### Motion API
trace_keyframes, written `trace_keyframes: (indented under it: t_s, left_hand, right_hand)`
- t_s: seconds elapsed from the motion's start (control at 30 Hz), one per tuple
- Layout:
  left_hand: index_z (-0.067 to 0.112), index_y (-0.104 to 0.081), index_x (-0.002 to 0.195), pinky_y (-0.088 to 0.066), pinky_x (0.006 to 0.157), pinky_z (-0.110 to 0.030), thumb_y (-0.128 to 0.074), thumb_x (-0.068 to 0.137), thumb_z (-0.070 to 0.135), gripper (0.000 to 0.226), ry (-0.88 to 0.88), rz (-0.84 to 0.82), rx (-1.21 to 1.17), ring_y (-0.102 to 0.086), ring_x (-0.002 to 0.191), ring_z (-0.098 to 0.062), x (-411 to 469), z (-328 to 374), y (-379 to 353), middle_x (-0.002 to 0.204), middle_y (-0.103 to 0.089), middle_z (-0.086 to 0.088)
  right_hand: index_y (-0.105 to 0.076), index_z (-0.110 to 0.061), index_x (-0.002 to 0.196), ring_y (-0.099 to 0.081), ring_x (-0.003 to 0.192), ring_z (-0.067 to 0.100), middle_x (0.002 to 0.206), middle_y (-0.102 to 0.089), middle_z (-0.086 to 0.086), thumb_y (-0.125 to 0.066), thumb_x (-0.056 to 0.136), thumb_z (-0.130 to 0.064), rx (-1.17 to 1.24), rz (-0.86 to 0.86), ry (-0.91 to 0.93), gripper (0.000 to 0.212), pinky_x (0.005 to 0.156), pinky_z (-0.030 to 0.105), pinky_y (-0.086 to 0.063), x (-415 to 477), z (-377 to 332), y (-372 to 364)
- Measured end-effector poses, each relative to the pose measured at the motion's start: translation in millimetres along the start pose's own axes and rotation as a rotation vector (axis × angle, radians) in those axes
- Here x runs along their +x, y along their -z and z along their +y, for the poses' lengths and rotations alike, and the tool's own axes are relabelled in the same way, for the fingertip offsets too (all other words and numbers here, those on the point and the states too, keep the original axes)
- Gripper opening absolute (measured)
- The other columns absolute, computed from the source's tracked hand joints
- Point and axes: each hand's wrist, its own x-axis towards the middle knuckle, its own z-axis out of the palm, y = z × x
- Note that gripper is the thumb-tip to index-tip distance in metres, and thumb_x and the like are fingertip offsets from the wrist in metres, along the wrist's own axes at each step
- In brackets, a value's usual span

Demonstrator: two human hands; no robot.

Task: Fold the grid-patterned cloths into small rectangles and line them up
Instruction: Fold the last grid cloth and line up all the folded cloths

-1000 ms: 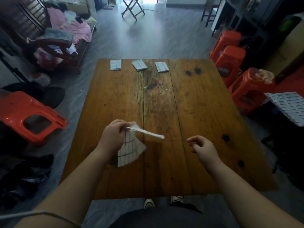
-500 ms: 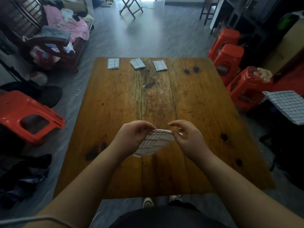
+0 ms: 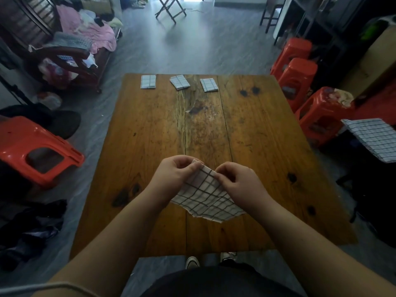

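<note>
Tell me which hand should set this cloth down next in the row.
Right hand, probably: the three folded cloths fill the far edge's left and middle, so the free spot is on the right. Both hands pinch the cloth.

We see a wooden table (image 3: 150, 133) with dark knots and a worn patch at its centre. Left of it stands one red plastic stool (image 3: 36, 151); three more red stools (image 3: 300, 69) stand along its right side. A wooden armchair (image 3: 70, 58) piled with pink fabric (image 3: 85, 31) sits at far left. A folding chair (image 3: 170, 8) stands on the grey floor (image 3: 192, 48) beyond. Dark clothing (image 3: 32, 230) lies at lower left.
</note>
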Motion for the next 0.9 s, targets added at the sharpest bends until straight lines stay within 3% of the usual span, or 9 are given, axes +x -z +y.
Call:
trace_keyframes:
  t_s: [0.33,0.5,0.67,0.9]
  left_hand:
    - [0.024,-0.077,0.091,-0.054,0.075,-0.027,-0.069,0.093,0.026,0.008,-0.049,-0.016,-0.022,-0.069,0.087,-0.005,-2,3,1,0.092,-0.075,0.008]
    - [0.028,-0.075,0.1,-0.05,0.07,-0.018,-0.062,0.098,0.03,0.013,-0.097,-0.06,0.082,-0.066,0.087,0.001,-7,5,2,0.095,-0.074,0.013]
    - [0.032,-0.071,0.109,-0.052,0.08,-0.027,-0.055,0.102,0.028,0.018,-0.073,-0.09,0.248,-0.064,0.098,-0.004,-10,-4,14,0.102,-0.071,0.015]
    - [0.032,-0.07,0.107,-0.056,0.086,-0.03,-0.056,0.101,0.024,0.018,-0.044,-0.061,0.215,-0.064,0.103,-0.007,-13,-24,26,0.106,-0.071,0.013]
  right_hand:
    - [-0.068,-0.031,0.103,-0.065,0.089,-0.002,0.093,-0.069,-0.015,-0.058,0.1,-0.028,0.052,-0.004,-0.011,0.011,0.07,0.021,-0.059,-4,1,-3]
    - [-0.07,-0.031,0.101,-0.064,0.088,-0.003,0.091,-0.069,-0.017,-0.058,0.1,-0.029,0.008,0.008,0.025,0.013,0.07,0.022,-0.058,-5,-1,-2]
    - [-0.07,-0.029,0.096,-0.064,0.087,0.0,0.091,-0.069,-0.012,-0.057,0.1,-0.026,0.189,0.12,-0.057,0.014,0.071,0.024,-0.055,-4,2,6]
    - [-0.07,-0.027,0.094,-0.063,0.086,-0.001,0.092,-0.069,-0.008,-0.056,0.101,-0.026,0.285,0.166,-0.106,0.016,0.068,0.021,-0.05,-10,4,12]
